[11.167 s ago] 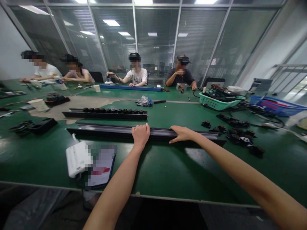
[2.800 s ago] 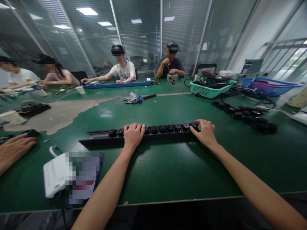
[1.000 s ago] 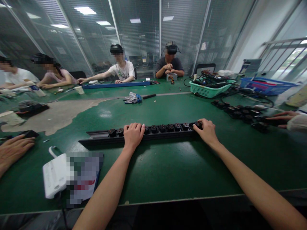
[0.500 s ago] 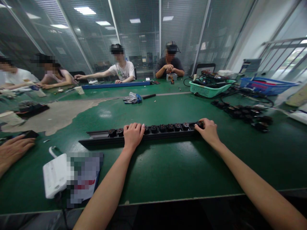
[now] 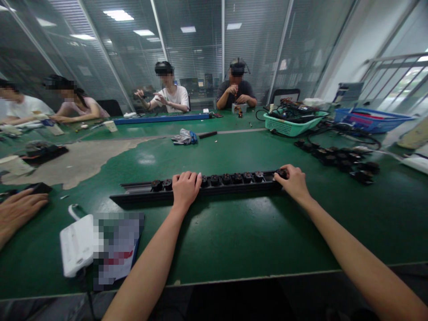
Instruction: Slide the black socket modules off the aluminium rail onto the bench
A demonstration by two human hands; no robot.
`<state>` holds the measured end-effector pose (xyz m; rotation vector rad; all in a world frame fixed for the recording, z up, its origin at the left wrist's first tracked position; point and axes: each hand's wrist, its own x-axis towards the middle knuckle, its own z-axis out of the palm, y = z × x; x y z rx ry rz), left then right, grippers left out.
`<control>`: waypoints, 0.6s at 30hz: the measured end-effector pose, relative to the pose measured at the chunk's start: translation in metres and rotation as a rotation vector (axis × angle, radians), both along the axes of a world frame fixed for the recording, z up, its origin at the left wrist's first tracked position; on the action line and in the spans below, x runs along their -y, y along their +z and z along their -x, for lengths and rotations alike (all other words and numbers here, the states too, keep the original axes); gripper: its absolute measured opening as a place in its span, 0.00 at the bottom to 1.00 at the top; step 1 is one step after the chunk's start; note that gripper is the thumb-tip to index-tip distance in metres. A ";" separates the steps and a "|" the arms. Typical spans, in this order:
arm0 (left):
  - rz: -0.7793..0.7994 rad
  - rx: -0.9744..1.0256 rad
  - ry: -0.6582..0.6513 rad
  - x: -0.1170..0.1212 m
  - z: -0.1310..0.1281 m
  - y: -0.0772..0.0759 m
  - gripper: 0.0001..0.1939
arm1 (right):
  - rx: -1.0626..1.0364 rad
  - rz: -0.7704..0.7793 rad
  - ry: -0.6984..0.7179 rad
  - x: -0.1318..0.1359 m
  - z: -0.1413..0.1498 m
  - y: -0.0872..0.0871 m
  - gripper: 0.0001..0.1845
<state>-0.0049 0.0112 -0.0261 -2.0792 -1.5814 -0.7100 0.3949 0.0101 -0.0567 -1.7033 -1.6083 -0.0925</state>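
Note:
A long black power-strip housing point(image 5: 230, 190) lies across the green table in front of me, with several round black socket modules point(image 5: 226, 179) seated in a row along its channel. Over its middle-left part, my left hand point(image 5: 186, 189) is closed, fingers across the top; it hides part of the row. My right hand point(image 5: 291, 183) pinches a black socket module point(image 5: 281, 173) at the housing's right end, mostly covered by the fingers. Between that module and the row there is a gap. Whether it is seated in the channel I cannot tell.
Loose black modules point(image 5: 341, 158) lie at the right, near a green basket point(image 5: 287, 126) and a blue basket point(image 5: 377, 125). A white device point(image 5: 77, 245) sits front left, beside a co-worker's hand point(image 5: 23, 209). Gloves point(image 5: 185, 137) lie mid-table. Several people sit opposite.
My right hand has shifted slightly to the right with the module. My left hand has stayed put. A person opposite has drawn an outstretched arm back and raised both hands.

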 end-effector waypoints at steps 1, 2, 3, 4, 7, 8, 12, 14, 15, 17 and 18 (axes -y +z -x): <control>-0.001 -0.001 0.001 0.000 0.000 0.000 0.23 | 0.000 0.000 -0.001 0.000 -0.001 0.000 0.18; -0.004 -0.003 0.002 0.000 0.000 0.000 0.23 | -0.002 0.000 -0.004 0.000 -0.001 0.000 0.18; -0.007 -0.006 0.003 0.000 0.000 0.000 0.23 | -0.003 0.001 -0.008 0.000 -0.002 0.000 0.18; -0.010 -0.008 0.003 0.000 0.000 0.000 0.23 | -0.003 0.001 -0.011 0.000 -0.002 0.000 0.17; -0.018 -0.011 0.001 0.000 0.001 0.000 0.23 | -0.001 0.001 -0.020 -0.001 -0.004 -0.001 0.16; -0.020 -0.011 0.001 0.000 0.001 0.000 0.23 | -0.001 0.000 -0.022 -0.001 -0.005 -0.001 0.16; -0.015 -0.021 0.007 -0.001 0.001 -0.001 0.23 | 0.002 0.004 -0.035 -0.002 -0.006 -0.002 0.15; -0.012 -0.024 0.011 -0.001 0.001 -0.001 0.23 | 0.002 0.008 -0.043 -0.002 -0.007 -0.002 0.15; -0.013 -0.025 0.011 -0.001 0.001 -0.001 0.23 | 0.002 0.009 -0.047 -0.003 -0.008 -0.003 0.15; -0.016 -0.024 0.008 -0.001 0.001 -0.001 0.23 | 0.000 0.012 -0.050 -0.003 -0.009 -0.003 0.15; -0.018 -0.023 0.007 -0.001 0.001 -0.002 0.23 | -0.001 0.013 -0.052 -0.003 -0.010 -0.003 0.15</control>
